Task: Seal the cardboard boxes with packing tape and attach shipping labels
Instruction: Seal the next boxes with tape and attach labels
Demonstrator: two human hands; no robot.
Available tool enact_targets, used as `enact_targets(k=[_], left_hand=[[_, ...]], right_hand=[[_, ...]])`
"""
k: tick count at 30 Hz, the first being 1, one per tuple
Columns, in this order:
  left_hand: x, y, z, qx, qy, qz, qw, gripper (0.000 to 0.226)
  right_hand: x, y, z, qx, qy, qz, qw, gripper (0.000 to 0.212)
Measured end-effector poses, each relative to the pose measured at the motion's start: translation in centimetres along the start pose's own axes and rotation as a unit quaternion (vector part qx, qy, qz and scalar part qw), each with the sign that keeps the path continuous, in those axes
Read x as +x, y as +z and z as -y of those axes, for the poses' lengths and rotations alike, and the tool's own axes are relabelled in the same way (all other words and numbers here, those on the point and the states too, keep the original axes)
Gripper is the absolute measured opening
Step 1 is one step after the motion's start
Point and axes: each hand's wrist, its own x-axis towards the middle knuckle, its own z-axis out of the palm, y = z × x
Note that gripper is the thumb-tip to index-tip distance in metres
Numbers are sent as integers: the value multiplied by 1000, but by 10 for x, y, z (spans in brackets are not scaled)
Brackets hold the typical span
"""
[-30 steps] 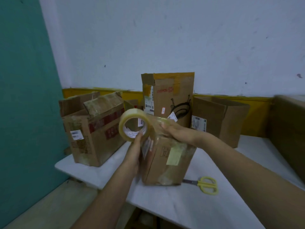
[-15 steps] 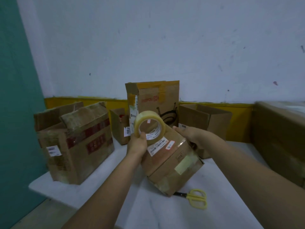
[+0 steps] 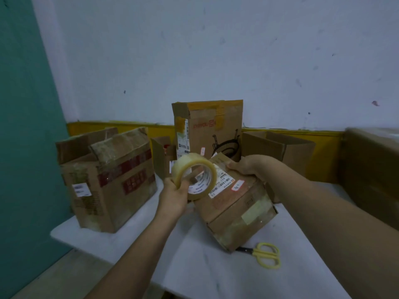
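Note:
A small cardboard box (image 3: 233, 210) leans tilted on the white table (image 3: 205, 270), with a barcode label (image 3: 222, 184) and a small red-edged sticker on its upper face. My right hand (image 3: 248, 167) grips the box's far top edge. My left hand (image 3: 174, 195) holds a roll of clear packing tape (image 3: 194, 175) by its rim, right against the box's left side. Old clear tape covers the box's lower end.
Yellow-handled scissors (image 3: 265, 254) lie just right of the small box. A larger taped box (image 3: 110, 184) stands at the left, a tall printed box (image 3: 209, 130) at the back, an open box (image 3: 287, 147) behind my right hand, a big carton (image 3: 373, 169) at the right edge.
The small box has tipped from upright to a tilt, its labelled face turned up. My left hand brought the tape roll lower and to the box's left side. My right hand stayed on the top edge.

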Motion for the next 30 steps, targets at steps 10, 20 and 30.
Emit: enact_targets(k=[10, 20, 30], left_hand=[[-15, -55, 24, 233, 77, -12, 969, 20], [-4, -42, 58, 375, 100, -1, 922, 27], [-8, -14, 73, -170, -218, -38, 960, 35]], right_hand=[[6, 3, -5, -42, 12, -26, 999, 71], [28, 36, -43, -172, -186, -126, 959, 52], [39, 35, -54, -108, -111, -22, 988, 73]])
